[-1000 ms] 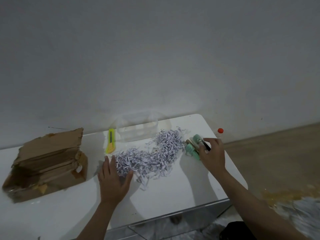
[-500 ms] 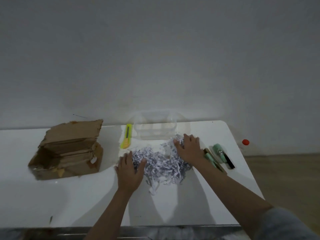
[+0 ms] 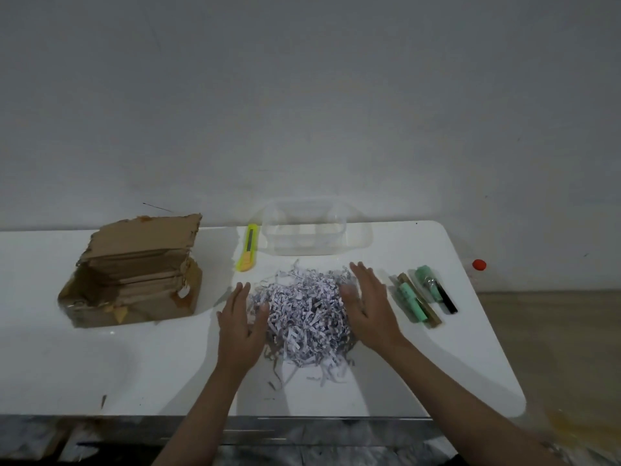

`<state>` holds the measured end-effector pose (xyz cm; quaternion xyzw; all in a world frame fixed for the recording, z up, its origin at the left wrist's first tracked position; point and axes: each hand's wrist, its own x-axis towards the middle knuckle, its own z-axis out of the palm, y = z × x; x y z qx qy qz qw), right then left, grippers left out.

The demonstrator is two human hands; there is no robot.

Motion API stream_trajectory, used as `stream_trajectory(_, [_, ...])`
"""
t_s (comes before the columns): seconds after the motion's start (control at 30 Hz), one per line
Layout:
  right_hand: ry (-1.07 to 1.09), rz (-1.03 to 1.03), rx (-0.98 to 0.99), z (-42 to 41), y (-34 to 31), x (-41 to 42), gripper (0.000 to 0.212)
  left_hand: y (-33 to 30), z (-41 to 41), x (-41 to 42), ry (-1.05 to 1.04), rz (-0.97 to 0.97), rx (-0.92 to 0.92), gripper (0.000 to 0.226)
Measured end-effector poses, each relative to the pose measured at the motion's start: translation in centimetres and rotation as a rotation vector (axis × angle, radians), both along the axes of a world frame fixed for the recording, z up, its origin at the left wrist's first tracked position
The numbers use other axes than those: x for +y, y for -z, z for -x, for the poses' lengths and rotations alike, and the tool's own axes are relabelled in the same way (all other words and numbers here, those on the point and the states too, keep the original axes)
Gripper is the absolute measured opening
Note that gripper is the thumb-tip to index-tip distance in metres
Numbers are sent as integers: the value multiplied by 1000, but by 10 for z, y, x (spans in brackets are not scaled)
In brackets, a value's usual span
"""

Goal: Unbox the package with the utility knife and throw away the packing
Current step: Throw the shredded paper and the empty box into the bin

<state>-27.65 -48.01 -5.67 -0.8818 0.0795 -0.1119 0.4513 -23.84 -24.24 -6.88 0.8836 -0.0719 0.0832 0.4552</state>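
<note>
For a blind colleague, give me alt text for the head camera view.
Two open hands, left hand and right hand, press in on a pile of shredded paper on a white table. An opened cardboard box sits left, a yellow utility knife behind.

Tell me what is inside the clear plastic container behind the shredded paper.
Through the clear plastic container only the white table and wall show; it looks empty. Its near bottom edge is partly hidden by the shredded paper.

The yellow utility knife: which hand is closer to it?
Left. The left hand lies just in front of the utility knife, beside the shredded paper; the right hand is across the pile, farther right.
</note>
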Motion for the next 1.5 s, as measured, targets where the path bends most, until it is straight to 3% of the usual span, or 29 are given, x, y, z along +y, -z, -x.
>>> stream_trajectory(0.13, [91,-11,63,18,10,-9,85,0,-9,12,-12,-46,69,98])
stream_trajectory(0.33, [-55,-8,54,24,11,38,76,-1,-1,-24,176,-22,149,72])
stream_trajectory(0.47, [-38,61,15,16,2,28,99,-5,3,-17,164,107,129,79])
stream_trajectory(0.63, [-305,205,86,-4,-2,1,128,-4,18,-15,242,30,93,89])
stream_trajectory(0.8, [-528,329,65,-14,8,18,122,1,18,-45,212,-55,115,64])
stream_trajectory(1.1, [-468,112,-27,-15,12,24,79,1,21,-49,167,94,26,37])
stream_trajectory(1.2, [-479,29,-9,-15,9,23,81,-1,21,-46,179,117,28,39])
stream_trajectory(1.37, [-556,-68,95,-1,1,16,114,-6,24,-44,225,229,143,44])
stream_trajectory(1.43, [-451,-127,121,7,-2,15,110,-7,24,-42,233,305,165,46])
stream_trajectory(1.5, [-312,-172,88,13,-3,22,90,-9,22,-41,241,341,192,45])
